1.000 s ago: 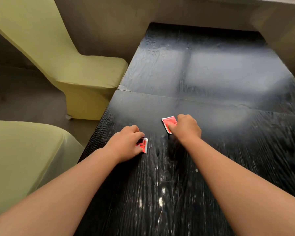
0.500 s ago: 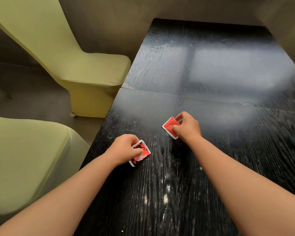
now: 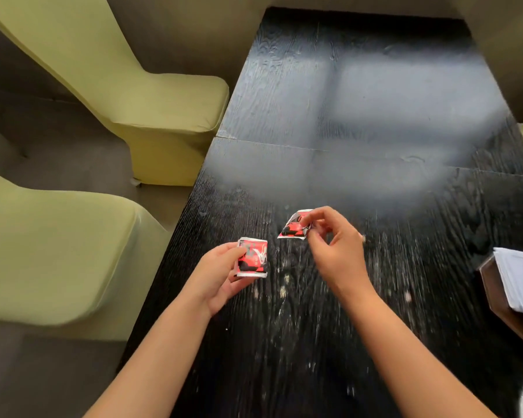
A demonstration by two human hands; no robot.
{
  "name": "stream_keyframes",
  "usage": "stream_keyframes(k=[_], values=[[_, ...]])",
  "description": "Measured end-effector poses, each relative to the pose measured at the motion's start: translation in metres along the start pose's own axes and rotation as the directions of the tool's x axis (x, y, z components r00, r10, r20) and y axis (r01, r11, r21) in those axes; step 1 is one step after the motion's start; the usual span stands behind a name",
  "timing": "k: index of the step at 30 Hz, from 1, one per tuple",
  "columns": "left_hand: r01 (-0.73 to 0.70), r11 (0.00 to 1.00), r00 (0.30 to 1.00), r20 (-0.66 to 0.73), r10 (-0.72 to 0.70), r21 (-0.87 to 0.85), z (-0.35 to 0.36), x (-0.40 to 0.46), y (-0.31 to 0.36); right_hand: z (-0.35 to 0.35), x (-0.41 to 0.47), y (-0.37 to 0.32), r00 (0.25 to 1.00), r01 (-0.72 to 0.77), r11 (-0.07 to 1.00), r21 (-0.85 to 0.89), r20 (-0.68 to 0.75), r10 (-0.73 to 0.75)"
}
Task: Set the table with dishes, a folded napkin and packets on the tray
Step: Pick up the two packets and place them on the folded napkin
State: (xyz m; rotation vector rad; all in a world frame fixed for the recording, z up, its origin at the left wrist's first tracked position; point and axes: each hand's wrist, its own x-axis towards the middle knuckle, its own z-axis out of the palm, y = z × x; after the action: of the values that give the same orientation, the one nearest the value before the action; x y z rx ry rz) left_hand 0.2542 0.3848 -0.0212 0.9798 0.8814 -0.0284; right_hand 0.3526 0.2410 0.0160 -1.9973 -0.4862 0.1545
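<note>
Flanking black table [image 3: 360, 101], green chairs [image 3: 151, 95]

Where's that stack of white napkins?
The stack of white napkins sits in a brown holder at the table's right edge, right of the right hand.

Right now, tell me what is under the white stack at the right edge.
The white stack rests on a dark brown holder, which sits on the black table. Most of the holder is covered by the stack or cut off by the frame.
</note>
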Motion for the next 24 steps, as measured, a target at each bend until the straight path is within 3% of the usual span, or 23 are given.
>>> stream_keyframes(k=[8, 14, 24], values=[[-0.133, 0.991, 0.988, 0.084, 0.131, 0.021, 0.048, -0.109, 0.013, -0.062, -0.075, -0.063, 0.991, -0.068, 0.933, 0.354, 0.129, 0.024], [-0.236, 0.971, 0.965, 0.114, 0.237, -0.025, 0.071, -0.170, 0.023, -0.097, -0.105, -0.094, 0.994, -0.110, 0.945, 0.307, 0.034, 0.104], [-0.456, 0.890, 0.879, 0.163, 0.448, 0.015, 0.109, -0.237, 0.031, -0.130, -0.132, -0.134, 0.993, -0.031, 0.986, 0.161, -0.110, 0.049]])
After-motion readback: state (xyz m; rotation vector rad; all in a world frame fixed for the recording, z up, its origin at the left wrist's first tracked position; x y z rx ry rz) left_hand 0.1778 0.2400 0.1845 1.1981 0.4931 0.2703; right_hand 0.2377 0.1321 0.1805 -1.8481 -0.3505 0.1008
